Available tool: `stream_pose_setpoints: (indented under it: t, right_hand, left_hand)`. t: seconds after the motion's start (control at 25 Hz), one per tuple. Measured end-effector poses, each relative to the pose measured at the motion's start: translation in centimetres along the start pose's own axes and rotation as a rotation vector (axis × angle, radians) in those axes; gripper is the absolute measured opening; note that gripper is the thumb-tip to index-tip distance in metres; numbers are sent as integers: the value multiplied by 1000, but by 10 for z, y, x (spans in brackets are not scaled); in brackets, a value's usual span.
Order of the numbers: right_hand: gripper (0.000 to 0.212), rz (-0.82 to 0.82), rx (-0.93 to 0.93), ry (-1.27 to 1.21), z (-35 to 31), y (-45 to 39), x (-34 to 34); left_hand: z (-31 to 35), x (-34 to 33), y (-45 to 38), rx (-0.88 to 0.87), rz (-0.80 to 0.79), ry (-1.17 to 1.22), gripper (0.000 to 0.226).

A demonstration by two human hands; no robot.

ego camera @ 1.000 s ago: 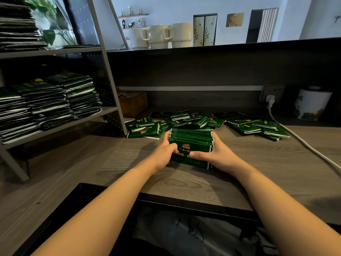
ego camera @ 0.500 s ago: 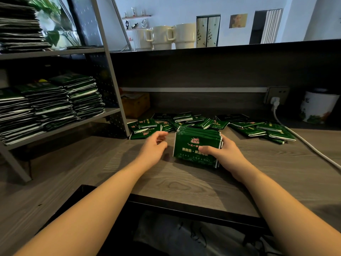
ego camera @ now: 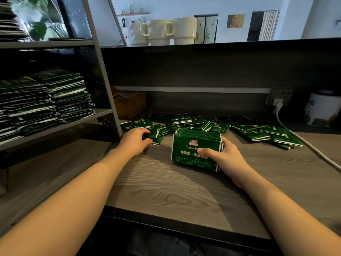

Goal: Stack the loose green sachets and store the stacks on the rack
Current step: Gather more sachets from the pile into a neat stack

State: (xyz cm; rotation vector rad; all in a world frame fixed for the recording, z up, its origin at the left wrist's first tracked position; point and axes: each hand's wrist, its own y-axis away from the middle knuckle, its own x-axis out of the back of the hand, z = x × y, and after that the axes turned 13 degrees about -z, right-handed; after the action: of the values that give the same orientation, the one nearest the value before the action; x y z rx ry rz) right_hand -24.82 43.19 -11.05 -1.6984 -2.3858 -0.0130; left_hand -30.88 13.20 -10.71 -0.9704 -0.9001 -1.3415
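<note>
My right hand point(ego camera: 224, 157) grips a stack of green sachets point(ego camera: 193, 146) that stands on edge on the wooden desk point(ego camera: 166, 191), printed face toward me, thumb across the front. My left hand point(ego camera: 133, 140) reaches to the left pile of loose green sachets point(ego camera: 156, 134), its fingers curled onto one of them. More loose sachets point(ego camera: 262, 132) lie scattered along the back of the desk. The grey rack point(ego camera: 103, 85) at the left holds tall stacks of sachets point(ego camera: 60, 97) on its middle shelf.
A brown box point(ego camera: 130, 104) sits behind the rack's leg. A white cable point(ego camera: 304, 141) runs from a wall socket point(ego camera: 278, 103) across the desk's right side, next to a white jar point(ego camera: 322, 109). Cream mugs point(ego camera: 162, 31) stand on the upper ledge.
My left hand let go of the stack and moved left and forward onto the loose sachets. My right hand tipped the stack upright and now holds it alone.
</note>
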Motion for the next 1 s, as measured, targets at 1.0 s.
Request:
stream_pose_setpoints:
  t: [1.0]
  right_hand:
    - [53, -35, 11, 61, -8, 17, 8]
  left_hand:
    - [54, 14, 107, -344, 21, 489, 36]
